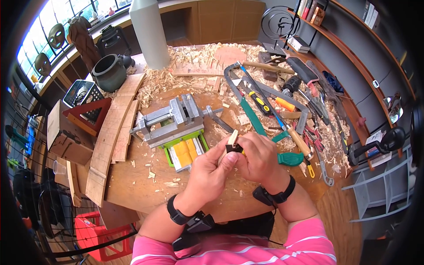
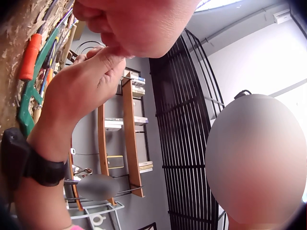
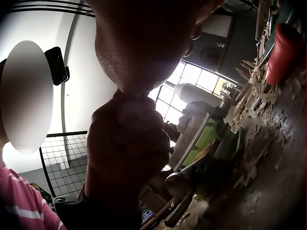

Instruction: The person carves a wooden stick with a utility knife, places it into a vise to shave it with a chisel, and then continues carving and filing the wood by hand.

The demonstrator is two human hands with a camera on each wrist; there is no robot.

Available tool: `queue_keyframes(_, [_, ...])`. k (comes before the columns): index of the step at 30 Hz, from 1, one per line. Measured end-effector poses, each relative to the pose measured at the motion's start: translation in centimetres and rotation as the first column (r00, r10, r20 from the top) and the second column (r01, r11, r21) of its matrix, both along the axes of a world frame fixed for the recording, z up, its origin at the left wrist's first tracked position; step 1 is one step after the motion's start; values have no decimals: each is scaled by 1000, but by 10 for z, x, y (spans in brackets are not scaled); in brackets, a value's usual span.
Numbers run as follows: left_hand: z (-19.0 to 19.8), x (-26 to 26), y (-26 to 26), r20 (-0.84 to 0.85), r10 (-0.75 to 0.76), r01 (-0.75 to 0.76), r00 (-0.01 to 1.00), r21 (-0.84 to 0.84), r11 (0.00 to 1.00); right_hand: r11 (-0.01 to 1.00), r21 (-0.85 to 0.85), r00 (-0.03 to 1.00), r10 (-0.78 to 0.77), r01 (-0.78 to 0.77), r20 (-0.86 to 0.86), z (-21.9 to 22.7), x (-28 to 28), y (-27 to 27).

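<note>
Both hands meet above the front of the workbench in the head view. The left hand pinches a small piece of pale wood with a dark part against it, and the right hand grips the same small thing from the other side. Fingers of both hands are curled round it and hide most of it. In the left wrist view the right hand touches the left hand; what they hold is hidden there. The right wrist view shows the hands dark, the object hidden.
A metal vise stands behind the left hand, with a green tray holding yellow pieces. Saws, a green-handled tool and a screwdriver lie to the right among shavings. Long boards and a cardboard box are at the left.
</note>
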State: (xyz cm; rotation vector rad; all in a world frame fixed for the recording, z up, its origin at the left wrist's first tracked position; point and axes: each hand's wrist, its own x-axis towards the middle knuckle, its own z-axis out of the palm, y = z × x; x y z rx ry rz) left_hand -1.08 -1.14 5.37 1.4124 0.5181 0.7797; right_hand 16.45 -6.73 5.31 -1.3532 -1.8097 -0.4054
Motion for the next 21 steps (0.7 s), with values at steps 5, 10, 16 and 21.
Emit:
queue_keyframes(5, [13,-5,-13,11,-91,91,996,-138,986,978,4,970,-205,208,-133,-3,22,1])
queue_keyframes(10, [12,1,-11,13,-225,226,974,-55,973,917,-203,703,-395,344,-592,-4,101,-5])
queue_keyframes(16, [-5,3,10,175,-40,74,984,-194,978,969,-201,870,-219,142,-441,0,45,0])
queue_keyframes(21, [-8,6,13,193,-24,53,981,-149,987,994,-105,990,5,-20,-138,2,17,6])
